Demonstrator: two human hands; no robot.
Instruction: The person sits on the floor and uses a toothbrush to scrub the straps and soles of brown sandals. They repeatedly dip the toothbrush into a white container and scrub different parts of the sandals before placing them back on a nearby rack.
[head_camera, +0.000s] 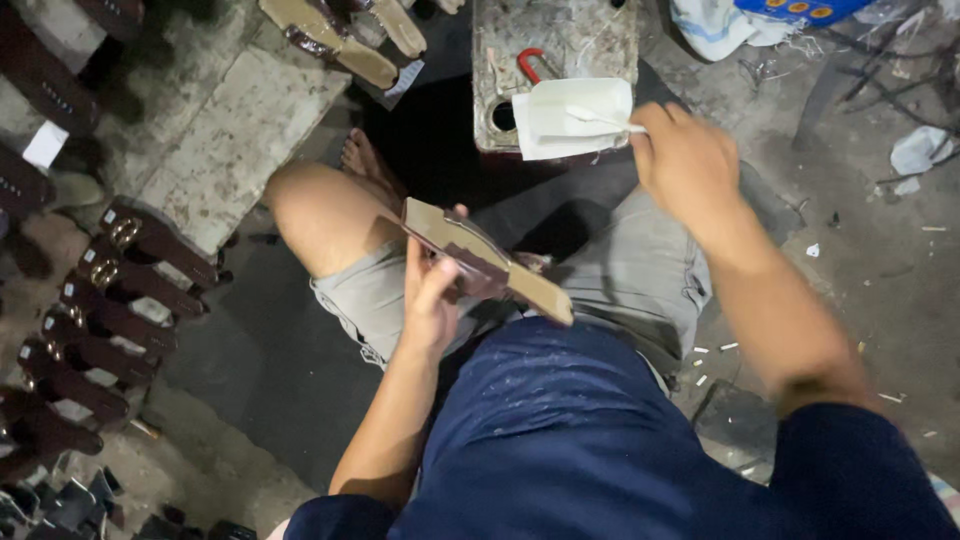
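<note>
My left hand (432, 292) grips a sandal sole (487, 262), tan underneath with a dark brown strap across it, held tilted over my lap. My right hand (688, 165) is raised to the right of a white glue container (572, 118) and pinches a thin white stick or brush (605, 120) whose tip lies in the container. The container rests on a stained metal can (555, 45) with a red handle (530, 62) on top. I sit on the floor in grey shorts and a dark blue shirt, one bare knee bent to the left.
A row of brown strapped sandal uppers with gold buckles (110, 300) lies along the left. A flat stone slab (235, 140) sits at upper left, tan soles (345, 40) beyond it. Scraps and paper (915, 150) litter the floor on the right.
</note>
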